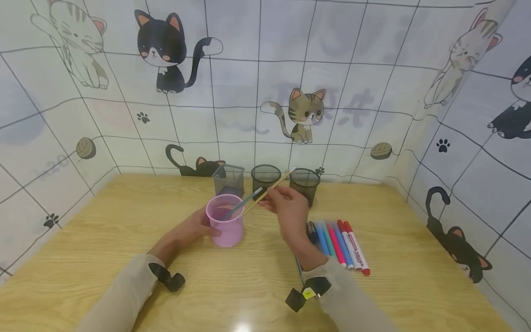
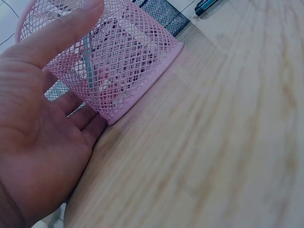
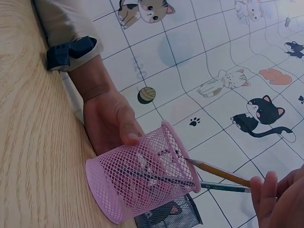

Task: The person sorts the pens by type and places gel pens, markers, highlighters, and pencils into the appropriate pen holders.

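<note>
Pale beige left sleeve [image 1: 120, 290], plain and loose, between seven and eight o'clock in head view. Matching right sleeve [image 1: 352, 299] near five o'clock. Black left strap [image 1: 156, 271] wrapped over the cloth near the wrist; dark, blocky left camera [image 1: 177, 282] at four o'clock from it. Black right strap [image 1: 321, 286] likewise; dark, cube-shaped right camera [image 1: 295, 299] toward its eight o'clock, small yellow tag [image 1: 309, 293] between, marking too small to read. In right wrist view: flared left cuff [image 3: 90, 56] just past the strap, faint bluish cast to the strap, sleeve folds toward half past ten. Bare left hand [image 1: 199, 224], bare right hand [image 1: 290, 210].
</note>
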